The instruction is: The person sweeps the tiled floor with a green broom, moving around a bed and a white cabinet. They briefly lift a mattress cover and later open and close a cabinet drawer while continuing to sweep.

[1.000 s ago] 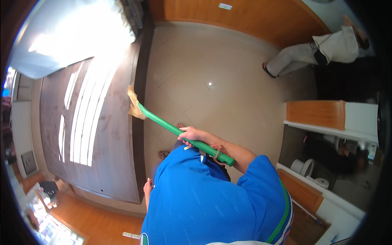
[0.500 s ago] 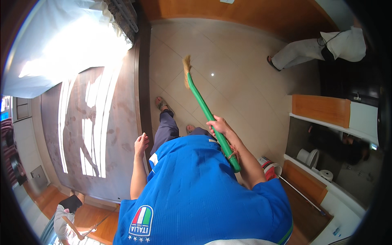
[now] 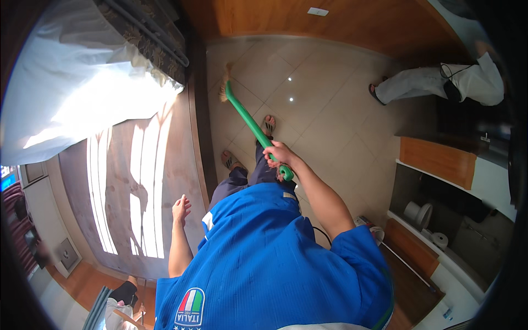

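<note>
Your right hand (image 3: 279, 152) wraps its fingers round the long, bent, green plastic handle (image 3: 247, 118) of the broom, close to the handle's top end, where a reddish string (image 3: 280, 171) is tied. The broom's straw-coloured fibre bristles (image 3: 224, 91) reach out ahead of you over the glossy beige tiled floor (image 3: 330, 99), near the dark side of the low brown wooden platform (image 3: 121, 192); you cannot tell from here how firmly they press. Your left hand (image 3: 181, 209) is empty, its fingers apart and slightly curled, beside the platform's edge. For a good stroke, use a firm grip but a loose wrist, lay the bristles flat along the platform's base, and draw them low and slow so that dust does not fly. Mind your forward sandalled foot (image 3: 268, 125), just beside the handle, and leave room for the person in pale clothes (image 3: 412, 85) at the upper right.
</note>
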`<control>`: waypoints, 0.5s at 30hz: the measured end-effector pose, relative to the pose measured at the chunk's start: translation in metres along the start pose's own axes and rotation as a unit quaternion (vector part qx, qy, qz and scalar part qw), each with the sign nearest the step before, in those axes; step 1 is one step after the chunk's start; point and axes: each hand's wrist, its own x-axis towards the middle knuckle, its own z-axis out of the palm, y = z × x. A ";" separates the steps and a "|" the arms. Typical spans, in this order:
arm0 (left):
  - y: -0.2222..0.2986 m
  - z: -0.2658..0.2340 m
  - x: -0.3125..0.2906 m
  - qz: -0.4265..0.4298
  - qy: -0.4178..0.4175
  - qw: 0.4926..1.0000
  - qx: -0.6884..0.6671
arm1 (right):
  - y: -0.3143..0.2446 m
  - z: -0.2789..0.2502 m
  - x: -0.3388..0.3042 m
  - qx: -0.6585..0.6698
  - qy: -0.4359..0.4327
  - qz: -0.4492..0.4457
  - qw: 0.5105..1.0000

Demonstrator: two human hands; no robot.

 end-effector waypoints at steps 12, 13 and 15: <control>0.168 0.051 -0.069 -0.022 -0.011 0.987 0.157 | -0.103 -0.212 0.161 0.184 0.048 -0.003 0.982; 0.179 0.058 -0.064 -0.020 -0.018 0.988 0.149 | -0.117 -0.225 0.129 0.241 0.074 0.007 0.968; 0.215 0.067 -0.056 -0.003 -0.032 0.988 0.148 | -0.115 -0.265 0.082 0.274 0.024 0.045 0.960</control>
